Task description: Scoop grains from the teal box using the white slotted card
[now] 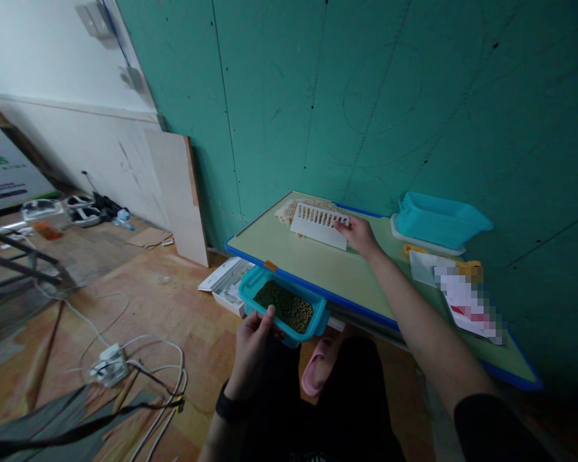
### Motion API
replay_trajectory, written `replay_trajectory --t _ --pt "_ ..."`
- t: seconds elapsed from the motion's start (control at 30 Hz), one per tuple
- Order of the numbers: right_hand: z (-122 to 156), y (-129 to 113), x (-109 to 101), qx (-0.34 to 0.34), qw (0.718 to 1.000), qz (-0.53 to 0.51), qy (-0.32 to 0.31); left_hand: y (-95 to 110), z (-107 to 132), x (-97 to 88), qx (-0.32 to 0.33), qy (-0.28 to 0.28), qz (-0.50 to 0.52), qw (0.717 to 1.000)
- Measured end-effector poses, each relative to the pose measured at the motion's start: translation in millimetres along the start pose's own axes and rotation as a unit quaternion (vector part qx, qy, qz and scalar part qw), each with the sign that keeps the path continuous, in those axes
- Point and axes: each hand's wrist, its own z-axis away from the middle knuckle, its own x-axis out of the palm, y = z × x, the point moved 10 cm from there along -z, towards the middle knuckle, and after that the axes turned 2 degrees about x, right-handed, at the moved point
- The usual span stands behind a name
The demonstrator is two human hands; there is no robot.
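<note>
My left hand [253, 350] grips the near rim of a small blue container [318, 314] filled with green beans [285, 307], held just off the front edge of the green table [318, 269]. My right hand [359, 235] reaches across the table and pinches the right end of a white slotted plastic panel [318, 224]. The panel leans against a pile of pale beans [289, 210] at the table's far edge, by the teal wall.
A bigger blue tub [438, 221] on a white lid stands at the table's back right, with papers [462, 295] in front of it. On the wooden floor lie a power strip with cables [110, 366], a white box [224, 282] and a leaning board [178, 192]. A pink slipper [318, 366] shows below.
</note>
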Motion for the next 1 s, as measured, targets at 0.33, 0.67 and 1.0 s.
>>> replay_trajectory --t 0.33,0.67,1.0 --pt "4.5 -10.5 10.5 0.002 0.999 -0.025 -0.027 2.1 0.3 0.1 0.0 0.005 0.005 1.0" --pt "12.1 -15.7 22.3 0.037 0.995 -0.074 -0.052 8.0 -1.9 -2.9 0.01 0.024 -0.016 1.0" --pt "26.7 -25.6 35.4 0.021 0.994 -0.07 -0.077 23.2 -6.4 -9.3 0.008 0.056 0.011 0.998"
